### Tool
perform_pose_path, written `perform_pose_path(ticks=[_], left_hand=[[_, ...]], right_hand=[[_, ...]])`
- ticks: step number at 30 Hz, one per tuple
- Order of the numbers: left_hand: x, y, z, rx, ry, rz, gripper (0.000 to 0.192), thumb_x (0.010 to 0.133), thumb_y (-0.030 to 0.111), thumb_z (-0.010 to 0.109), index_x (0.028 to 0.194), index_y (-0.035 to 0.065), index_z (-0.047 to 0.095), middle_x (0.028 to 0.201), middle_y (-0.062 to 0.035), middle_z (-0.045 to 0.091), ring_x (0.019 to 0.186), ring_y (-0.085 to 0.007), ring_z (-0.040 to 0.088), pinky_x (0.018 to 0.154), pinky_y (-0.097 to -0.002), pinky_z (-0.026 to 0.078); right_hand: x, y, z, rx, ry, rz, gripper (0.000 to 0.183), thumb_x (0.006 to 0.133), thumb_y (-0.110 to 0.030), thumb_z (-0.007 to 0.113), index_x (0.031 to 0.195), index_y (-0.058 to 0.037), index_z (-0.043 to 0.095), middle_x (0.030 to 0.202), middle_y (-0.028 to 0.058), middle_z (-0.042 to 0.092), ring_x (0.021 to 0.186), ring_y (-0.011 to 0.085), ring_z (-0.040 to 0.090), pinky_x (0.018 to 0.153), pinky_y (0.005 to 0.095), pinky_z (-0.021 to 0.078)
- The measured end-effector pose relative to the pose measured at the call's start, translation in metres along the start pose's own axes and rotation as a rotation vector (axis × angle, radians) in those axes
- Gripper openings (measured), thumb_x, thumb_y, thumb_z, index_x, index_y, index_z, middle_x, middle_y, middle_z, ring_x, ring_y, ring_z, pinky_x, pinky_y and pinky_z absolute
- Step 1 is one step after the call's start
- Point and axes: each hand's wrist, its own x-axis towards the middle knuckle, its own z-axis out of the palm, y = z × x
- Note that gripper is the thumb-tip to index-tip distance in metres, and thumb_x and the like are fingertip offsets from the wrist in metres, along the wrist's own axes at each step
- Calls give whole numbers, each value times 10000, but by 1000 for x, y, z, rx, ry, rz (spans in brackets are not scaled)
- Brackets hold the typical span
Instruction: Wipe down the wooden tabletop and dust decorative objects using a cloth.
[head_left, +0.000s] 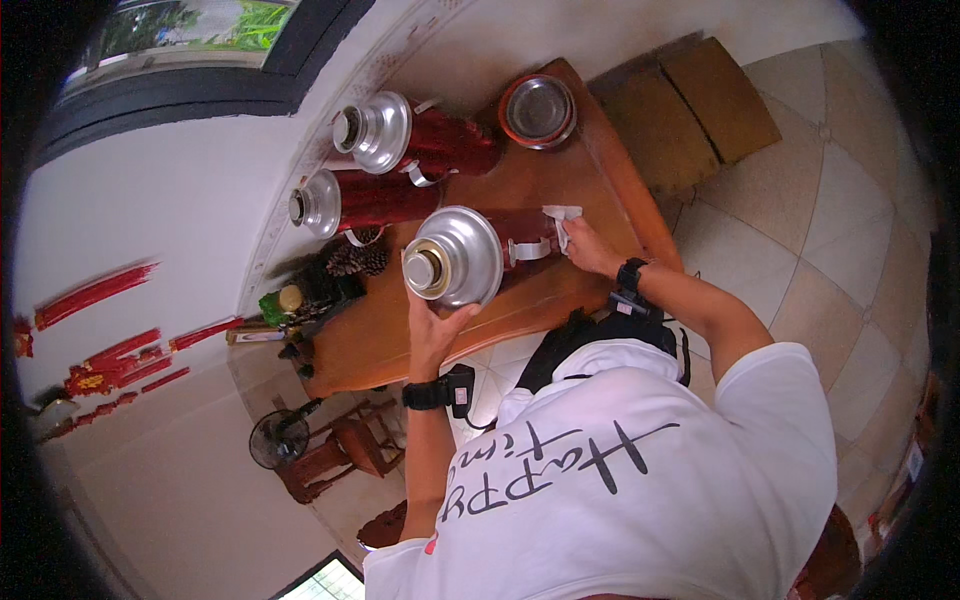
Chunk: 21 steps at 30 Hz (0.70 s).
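Observation:
A red vacuum flask (529, 221) with a wide silver metal shoulder and cap stands over the wooden table, its top towards me. Around the underside of its shoulder, my left hand (436, 330) grips it, the thumb showing at the rim. My right hand (589, 246) pinches a white cloth or tissue (562, 217) against the lower body, near the metal handle (531, 249). Two similar red flasks stand close by: one flask (454, 142) at the back and another flask (390, 196) beside it. Whether the held flask's base touches the table cannot be told.
Metal basins with a red rim (538, 111) sit at the table's far corner. Pine cones (358, 255) and small ornaments (289, 298) line the wall side of the wooden table (360, 349). Cardboard (682, 112) lies past its right end. A fan (279, 439) stands at left.

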Motion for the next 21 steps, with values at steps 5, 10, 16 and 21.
perform_pose_path(ticks=[5, 10, 16, 21], left_hand=[[2, -8, -5, 42, -78, 75, 1097, 611, 235, 809, 1384, 29, 58, 1339, -127, 295, 1200, -233, 372, 1016, -370, 308], [2, -14, -13, 42, -119, 248, 981, 664, 194, 774, 1373, 8, 122, 1315, -122, 296, 1182, -231, 382, 986, -365, 345], [-6, -42, -37, 84, -229, 356, 929, 725, 150, 722, 1393, 32, 88, 1329, -149, 262, 1187, -269, 391, 936, -354, 401], [-26, -65, -65, 125, -246, 395, 841, 747, 125, 697, 1391, 67, 159, 1349, -137, 253, 1186, -269, 395, 935, -349, 400]], right_hand=[[-21, -60, -18, 72, -50, 151, 343, 726, -9, 517, 1054, 2, 417, 960, 181, 485, 869, 316, 536, 756, 392, 446], [-42, -110, -13, 488, 124, 77, 658, 744, -77, 574, 1301, -2, 232, 1123, 181, 430, 1047, 289, 449, 898, 353, 376], [-51, -174, 3, 481, 407, -31, 511, 794, -54, 555, 1242, -33, 310, 1089, 114, 506, 957, 210, 543, 827, 346, 447], [-47, -171, 17, 186, 590, 91, 391, 722, -16, 539, 1096, 10, 430, 1050, 203, 509, 995, 344, 508, 864, 399, 397]])
